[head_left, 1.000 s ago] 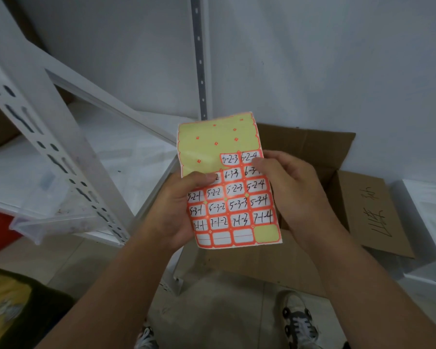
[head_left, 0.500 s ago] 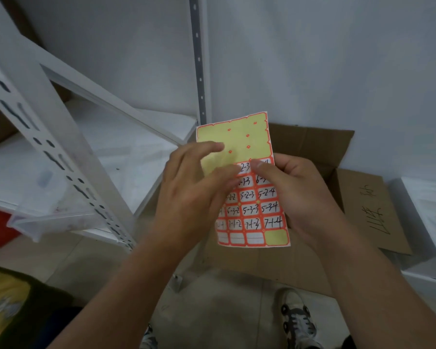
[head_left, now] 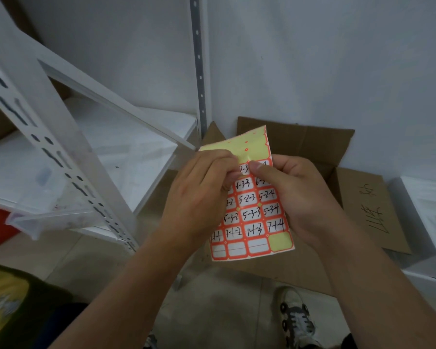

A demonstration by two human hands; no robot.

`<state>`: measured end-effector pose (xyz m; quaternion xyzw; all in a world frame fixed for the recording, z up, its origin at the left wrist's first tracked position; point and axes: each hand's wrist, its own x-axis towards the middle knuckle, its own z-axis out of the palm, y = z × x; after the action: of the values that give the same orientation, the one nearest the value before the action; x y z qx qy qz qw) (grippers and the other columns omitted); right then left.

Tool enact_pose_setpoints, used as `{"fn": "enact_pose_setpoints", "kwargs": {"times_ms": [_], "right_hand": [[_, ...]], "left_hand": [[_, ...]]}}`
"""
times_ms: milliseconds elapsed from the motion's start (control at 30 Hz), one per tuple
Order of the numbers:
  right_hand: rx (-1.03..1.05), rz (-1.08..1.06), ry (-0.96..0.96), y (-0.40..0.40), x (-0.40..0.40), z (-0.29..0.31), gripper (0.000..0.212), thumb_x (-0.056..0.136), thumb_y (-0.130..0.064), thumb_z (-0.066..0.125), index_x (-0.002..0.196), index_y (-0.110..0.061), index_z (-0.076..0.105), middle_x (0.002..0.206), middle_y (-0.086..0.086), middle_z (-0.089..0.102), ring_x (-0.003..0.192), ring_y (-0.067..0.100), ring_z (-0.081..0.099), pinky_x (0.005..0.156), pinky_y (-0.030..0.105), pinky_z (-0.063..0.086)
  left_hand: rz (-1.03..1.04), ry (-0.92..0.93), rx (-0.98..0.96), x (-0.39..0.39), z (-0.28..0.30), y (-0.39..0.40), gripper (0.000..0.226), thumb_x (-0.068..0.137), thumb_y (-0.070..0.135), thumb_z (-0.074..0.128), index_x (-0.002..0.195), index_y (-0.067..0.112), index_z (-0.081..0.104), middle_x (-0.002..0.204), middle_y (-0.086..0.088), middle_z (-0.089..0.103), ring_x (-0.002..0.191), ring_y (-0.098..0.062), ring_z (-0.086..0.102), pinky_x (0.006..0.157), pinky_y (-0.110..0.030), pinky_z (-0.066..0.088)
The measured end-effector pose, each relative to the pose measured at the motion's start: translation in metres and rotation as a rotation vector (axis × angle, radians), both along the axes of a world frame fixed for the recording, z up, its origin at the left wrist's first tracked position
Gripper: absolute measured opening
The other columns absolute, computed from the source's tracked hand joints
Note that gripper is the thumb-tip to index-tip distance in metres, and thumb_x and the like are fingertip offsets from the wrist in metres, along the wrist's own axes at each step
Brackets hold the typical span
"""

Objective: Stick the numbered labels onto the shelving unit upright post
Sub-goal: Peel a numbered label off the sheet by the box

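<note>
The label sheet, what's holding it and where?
Right hand grips the label sheet by its right edge, thumb on front; left hand pinches at a label near its upper left.

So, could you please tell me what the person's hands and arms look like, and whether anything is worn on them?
Both are bare: the left hand and right hand wear no gloves, rings, watch or bands, and both forearms are uncovered up to the frame's edge, with no sleeve in view. Fingernails look short and unpainted.
</note>
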<state>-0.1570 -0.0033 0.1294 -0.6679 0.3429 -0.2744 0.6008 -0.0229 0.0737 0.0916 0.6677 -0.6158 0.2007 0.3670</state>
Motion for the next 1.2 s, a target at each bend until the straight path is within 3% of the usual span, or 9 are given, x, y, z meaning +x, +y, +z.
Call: {"fn": "enact_pose_setpoints", "kwargs": {"times_ms": [200, 433, 633, 1100, 1200], "right_hand": [[-0.047, 0.027, 0.031, 0.0015, 0.0009, -0.0002, 0.015, 0.093, -0.031, 0.054, 0.085, -0.028, 0.065, 0.075, -0.016, 0.073, 0.067, 0.007, 0.071, 0.055, 0.014, 0.053], [-0.048, 0.070, 0.097, -0.0013, -0.0009, -0.0003, 0.018, 0.092, -0.033, 0.055, 0.092, -0.023, 0.070, 0.082, -0.007, 0.075, 0.072, 0.012, 0.073, 0.073, 0.032, 0.057], [0.023, 0.050, 0.049, -0.0009, -0.0002, -0.0004, 0.016, 0.092, -0.029, 0.056, 0.086, -0.024, 0.070, 0.080, -0.006, 0.075, 0.072, 0.014, 0.073, 0.074, 0.034, 0.058], [0.216, 0.064, -0.048, -0.0005, -0.0016, 0.0010, 0.018, 0.092, -0.022, 0.056, 0.092, -0.011, 0.070, 0.087, 0.005, 0.075, 0.079, 0.024, 0.073, 0.076, 0.035, 0.058], [0.235, 0.061, -0.056, -0.0014, -0.0022, 0.0024, 0.017, 0.093, -0.021, 0.056, 0.089, -0.011, 0.069, 0.084, 0.006, 0.075, 0.075, 0.023, 0.073, 0.071, 0.032, 0.059]], "left_hand": [[0.016, 0.011, 0.002, 0.0002, -0.0004, -0.0001, 0.022, 0.086, 0.027, 0.058, 0.094, 0.008, 0.064, 0.095, -0.011, 0.070, 0.083, -0.028, 0.069, 0.080, -0.034, 0.045], [0.024, 0.037, 0.020, 0.0037, -0.0004, -0.0027, 0.012, 0.082, 0.025, 0.061, 0.086, 0.013, 0.063, 0.083, -0.005, 0.069, 0.074, -0.007, 0.049, 0.070, -0.021, 0.038], [0.025, 0.063, 0.032, 0.0029, -0.0002, -0.0012, 0.013, 0.081, 0.024, 0.063, 0.088, 0.014, 0.062, 0.086, -0.005, 0.069, 0.075, -0.006, 0.047, 0.075, -0.008, 0.028], [-0.019, 0.131, 0.020, 0.0007, -0.0008, 0.0019, 0.013, 0.085, 0.020, 0.059, 0.093, 0.010, 0.062, 0.090, -0.008, 0.069, 0.077, -0.008, 0.051, 0.073, -0.014, 0.037], [-0.048, 0.198, 0.016, 0.0010, -0.0014, 0.0024, 0.007, 0.090, 0.022, 0.054, 0.094, 0.017, 0.058, 0.093, -0.007, 0.069, 0.078, -0.007, 0.053, 0.075, -0.012, 0.037]]}}
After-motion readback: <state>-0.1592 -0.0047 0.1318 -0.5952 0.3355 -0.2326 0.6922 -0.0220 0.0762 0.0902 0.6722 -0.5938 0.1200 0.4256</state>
